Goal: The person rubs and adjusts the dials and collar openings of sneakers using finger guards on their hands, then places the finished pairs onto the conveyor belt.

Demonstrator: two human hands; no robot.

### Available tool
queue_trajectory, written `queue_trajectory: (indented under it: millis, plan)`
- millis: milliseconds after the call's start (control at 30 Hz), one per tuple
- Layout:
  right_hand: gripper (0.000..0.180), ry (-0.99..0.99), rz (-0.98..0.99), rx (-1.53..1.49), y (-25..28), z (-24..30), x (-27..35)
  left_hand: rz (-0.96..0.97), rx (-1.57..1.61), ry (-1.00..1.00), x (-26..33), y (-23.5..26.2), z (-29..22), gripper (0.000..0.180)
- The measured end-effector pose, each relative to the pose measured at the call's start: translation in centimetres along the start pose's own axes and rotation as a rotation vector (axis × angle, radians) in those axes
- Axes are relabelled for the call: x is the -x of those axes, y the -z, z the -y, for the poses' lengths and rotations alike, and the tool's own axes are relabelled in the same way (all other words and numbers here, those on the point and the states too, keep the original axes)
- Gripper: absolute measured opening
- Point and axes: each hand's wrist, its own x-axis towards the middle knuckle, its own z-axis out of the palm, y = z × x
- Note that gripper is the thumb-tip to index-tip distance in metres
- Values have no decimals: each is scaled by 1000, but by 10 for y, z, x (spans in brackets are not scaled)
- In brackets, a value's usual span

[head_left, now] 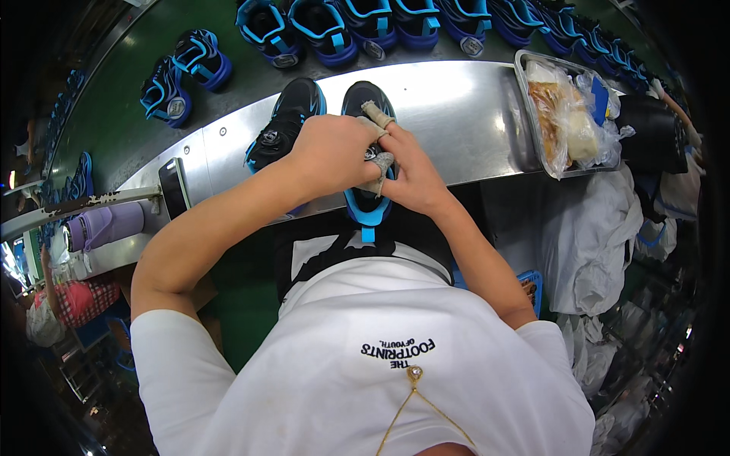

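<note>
A green surface (pixel 242 90) is the largest thing, and it stretches across the far side. Along its near edge runs a curved metal ledge (pixel 456 114). On the green surface stands a long row of dark shoes (pixel 327 34) with blue parts, which goes to the far right; two similar shoes (pixel 201 61) stand apart at the far left. A large white plastic bag (pixel 593 243) hangs at the right, below the ledge. On the right part of the ledge lies a tray (pixel 584 173) with food in clear plastic.

Near the middle are two dark shoes with blue edges, toes pointing to the far side. The left shoe (pixel 296 102) rests on the ledge. The right shoe (pixel 367 95) is under both hands, its heel reaching beyond the near edge. At the left lies a purple bottle (pixel 110 226).

The left hand (pixel 334 148) and right hand (pixel 417 171) meet over the right shoe, with fingers bent; I cannot tell what exactly they grip. A dark phone (pixel 175 188) leans near the bottle. Beige finger covers (pixel 378 115) are on some fingertips. The smallest is a round dial (pixel 269 137) on the left shoe.
</note>
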Motion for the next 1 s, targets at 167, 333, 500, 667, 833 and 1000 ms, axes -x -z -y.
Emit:
queue_trajectory:
  millis: [167, 333, 500, 667, 833, 1000]
  plan:
    - [73, 9, -12, -108, 3, 2, -1, -335, 401, 30, 21, -18, 6, 29]
    - [69, -5, 8, -233, 10, 8, 3, -385, 751, 6, 33, -37, 17, 36]
    - [56, -130, -64, -389, 5, 4, -4, -219, 828, -65, 29, -35, 31, 33]
    - [52, -143, -16, -307, 1, 13, -7, -205, 684, -90, 27, -37, 36, 33]
    - [60, -181, 12, -313, 1, 15, -8, -278, 581, -16, 41, -33, 25, 34]
    - [74, -142, -96, 40, 2, 40, 27, -711, 646, 121, 66, -5, 44, 28]
